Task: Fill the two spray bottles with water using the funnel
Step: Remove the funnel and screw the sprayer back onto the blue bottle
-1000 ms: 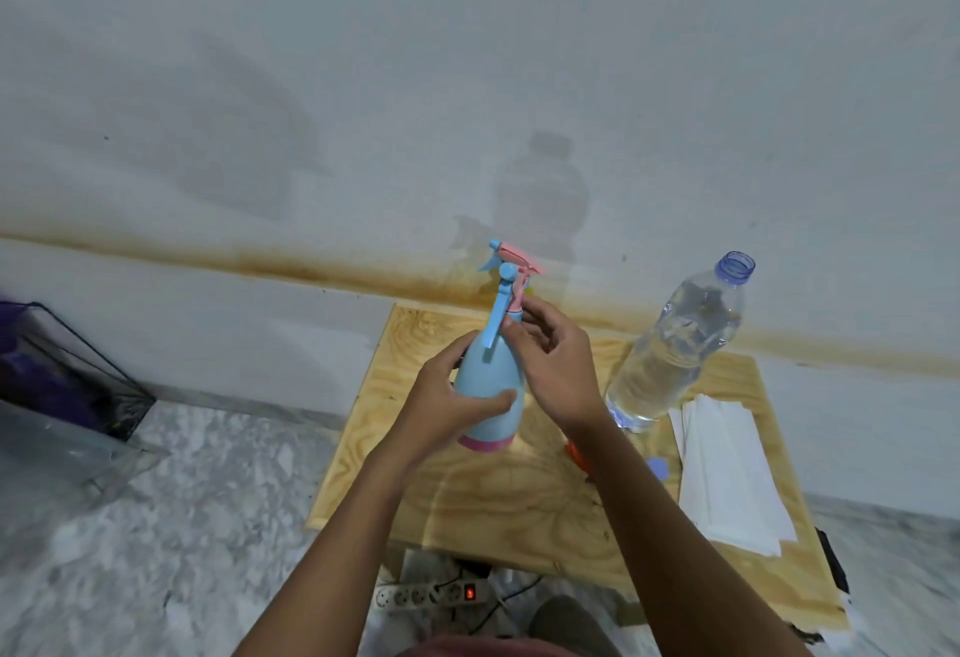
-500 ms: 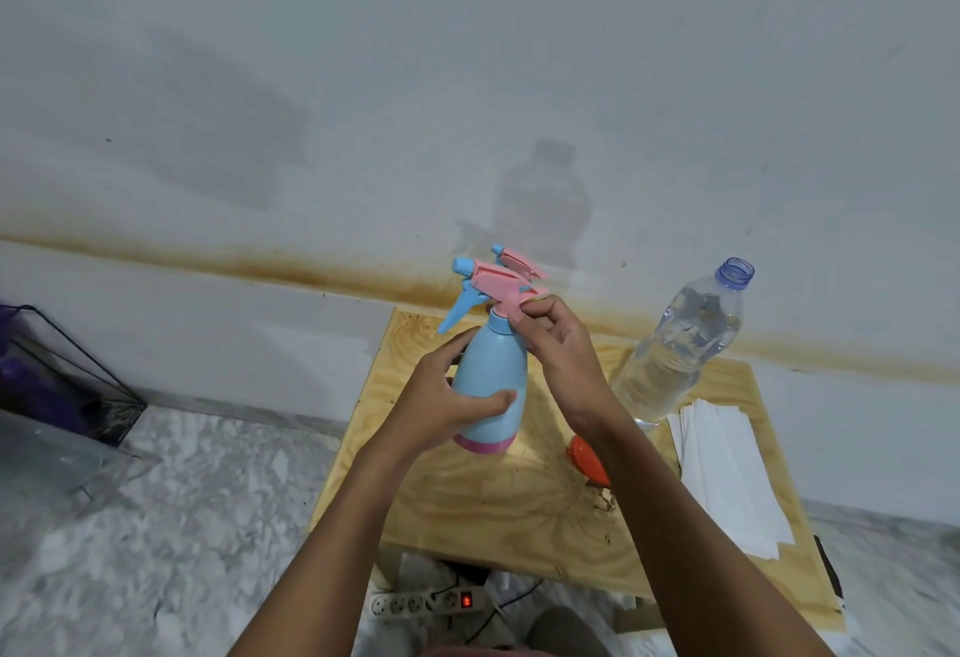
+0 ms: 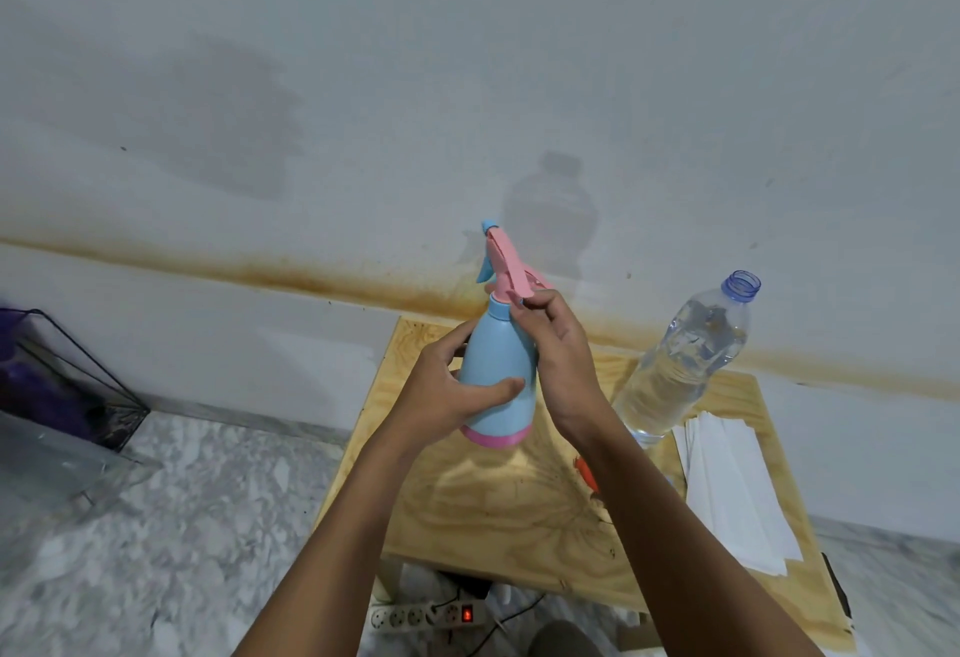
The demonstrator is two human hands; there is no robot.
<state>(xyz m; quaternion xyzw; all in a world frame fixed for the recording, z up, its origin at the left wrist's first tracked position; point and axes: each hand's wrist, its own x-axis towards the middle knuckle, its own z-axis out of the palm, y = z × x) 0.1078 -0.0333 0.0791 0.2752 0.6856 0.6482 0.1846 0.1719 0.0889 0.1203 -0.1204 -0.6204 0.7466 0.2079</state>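
A light blue spray bottle (image 3: 497,370) with a pink base is held upright above the wooden table (image 3: 519,516). My left hand (image 3: 447,391) wraps around its body. My right hand (image 3: 556,344) grips the neck just under the pink spray head (image 3: 506,269), which points away toward the wall. A second pink spray head shows just behind it; that bottle's body is hidden. An uncapped clear water bottle (image 3: 685,360), mostly full, stands at the right. A sliver of the orange funnel (image 3: 587,472) peeks out beside my right forearm.
A stack of white paper (image 3: 732,490) lies on the table's right side. A power strip (image 3: 426,615) with a lit red switch lies on the marble floor under the table. A dark wire basket (image 3: 72,386) stands at the left by the wall.
The spray head has turned under my right hand: its nozzle pointed left half a second ago and now points away toward the wall. My left hand keeps its hold on the body.
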